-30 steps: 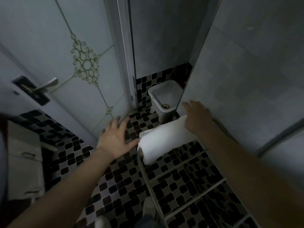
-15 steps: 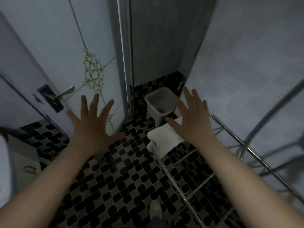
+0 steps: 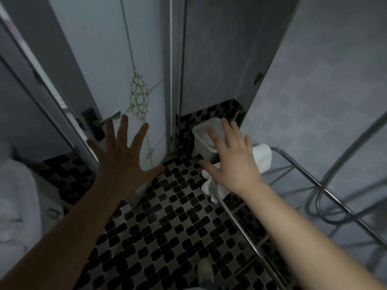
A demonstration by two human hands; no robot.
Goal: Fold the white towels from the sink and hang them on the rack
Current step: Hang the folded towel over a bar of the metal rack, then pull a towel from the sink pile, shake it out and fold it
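Note:
A folded white towel (image 3: 262, 156) lies across the far end of the chrome wall rack (image 3: 297, 164), its near edge drooping over the front rail. My right hand (image 3: 230, 160) hovers above the towel with fingers spread, holding nothing and hiding the towel's middle. My left hand (image 3: 123, 155) is raised to the left, fingers spread wide and empty, in front of the door.
A white door (image 3: 117, 70) with a metal lever handle (image 3: 109, 118) stands at the left. A small white bin (image 3: 206, 139) sits in the floor corner. A shower hose (image 3: 345, 164) hangs at the right wall. White fabric (image 3: 16, 201) lies at the far left. Checkered tiles cover the floor.
My right hand let go of the towel and lifted off it. My left hand rose and spread its fingers. The view tilted up, showing more of the rack.

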